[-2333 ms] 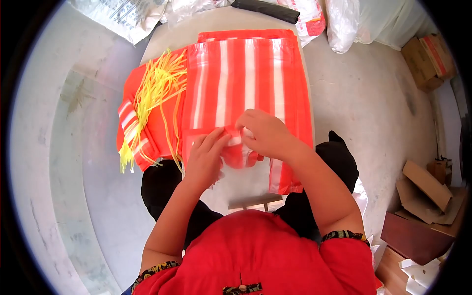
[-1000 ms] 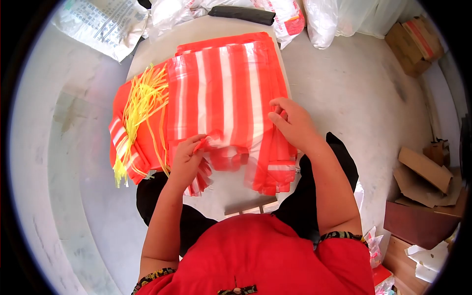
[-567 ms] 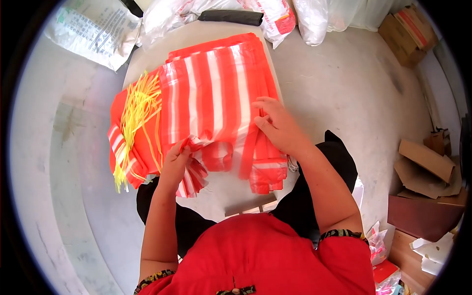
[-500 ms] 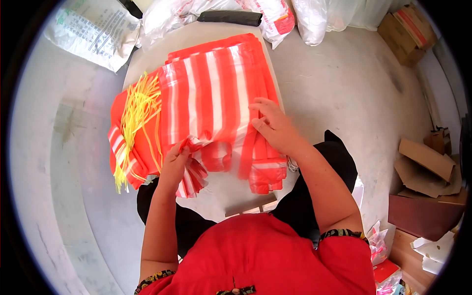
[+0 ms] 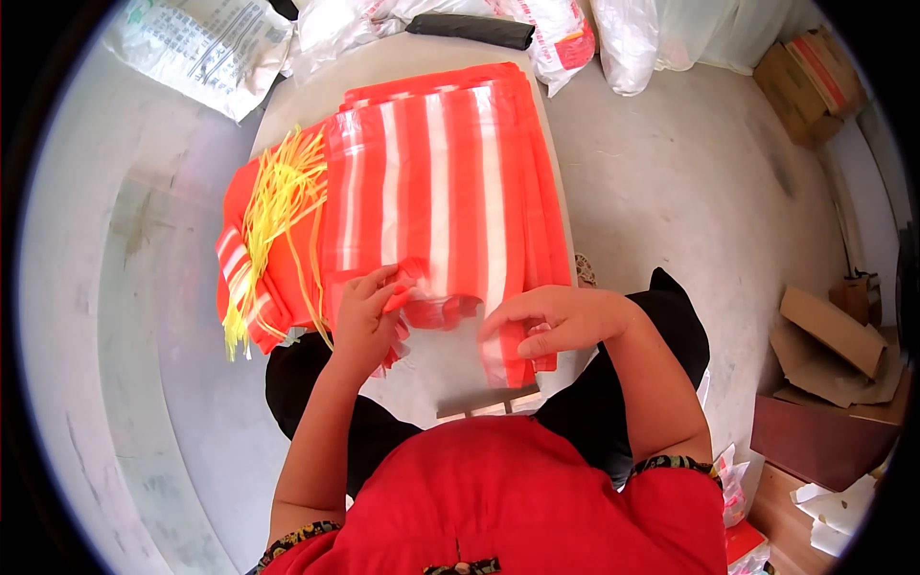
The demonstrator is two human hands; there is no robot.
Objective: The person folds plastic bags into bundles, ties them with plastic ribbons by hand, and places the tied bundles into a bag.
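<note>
A stack of red-and-white striped plastic bags lies on a small table in front of me, its cut handle ends toward my body. My left hand is closed on the gathered left handle of the top bag, pinching it between thumb and fingers. My right hand curls over the bag's right handle, with striped plastic between its fingers and thumb. To the left, a bundle of yellow strips rests on folded red plastic.
The pale tabletop shows beyond the stack, with a black roll at its far edge. White sacks stand behind. Cardboard boxes sit at the far right, and an opened carton is nearer on the right.
My right hand has moved down from the stack's right side to the right handle. My left hand has risen slightly, still holding the left handle. The view has shifted a little.
</note>
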